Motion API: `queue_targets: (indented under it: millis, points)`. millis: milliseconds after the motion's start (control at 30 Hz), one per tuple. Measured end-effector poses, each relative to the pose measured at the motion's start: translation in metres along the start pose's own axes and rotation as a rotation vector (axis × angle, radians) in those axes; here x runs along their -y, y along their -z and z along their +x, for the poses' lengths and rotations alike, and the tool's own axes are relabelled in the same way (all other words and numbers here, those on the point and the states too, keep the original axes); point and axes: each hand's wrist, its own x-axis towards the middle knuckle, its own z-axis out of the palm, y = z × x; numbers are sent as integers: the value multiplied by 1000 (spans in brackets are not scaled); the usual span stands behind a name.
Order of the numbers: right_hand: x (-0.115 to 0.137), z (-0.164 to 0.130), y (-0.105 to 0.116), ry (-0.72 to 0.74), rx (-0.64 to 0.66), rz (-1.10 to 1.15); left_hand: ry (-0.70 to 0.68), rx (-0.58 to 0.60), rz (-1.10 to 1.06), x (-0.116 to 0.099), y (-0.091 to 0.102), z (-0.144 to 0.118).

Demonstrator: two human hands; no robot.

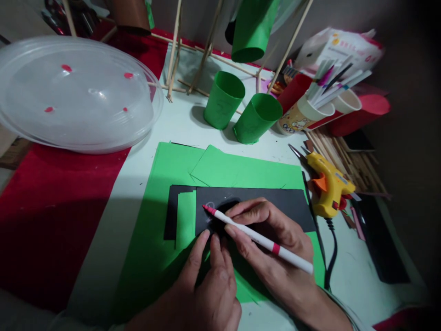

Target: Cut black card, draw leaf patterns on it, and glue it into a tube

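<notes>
The right hand point(272, 243) pinches a white marker point(258, 239) with a red tip between thumb and fingers, the barrel slanting up and to the left so that the tip rests on a sheet of black paper point(275, 204). A faint light outline shows on the black paper just beside the tip. The black paper lies flat on a stack of green paper point(155, 220), directly under and ahead of both hands.

The left hand point(206, 285) sits just below the marker tip, its fingers pressed together with the fingertips point(215, 241) down on the lower edge of the black paper. It grips nothing.

To the right of the paper lies a yellow glue gun point(329, 184), its black cord running toward the person. Beyond the paper stand two green paper cups point(223, 99), and further right a cup of pens point(303, 115). A clear plastic lid point(76, 92) rests at the far left on a red cloth point(51, 207). A frame of wooden sticks point(175, 50) rises at the back.
</notes>
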Motion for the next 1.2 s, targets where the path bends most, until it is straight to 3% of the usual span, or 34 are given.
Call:
queue_targets:
  millis: [500,833,1200]
  points:
    - [2,0,2,38,-106,-130,-26,34,9,3,3,2]
    - [2,0,4,73,-107,-225,-64,39,0,4,4,1]
    - [3,-7,7,45,-69,-138,-83,69,11,6,6,0]
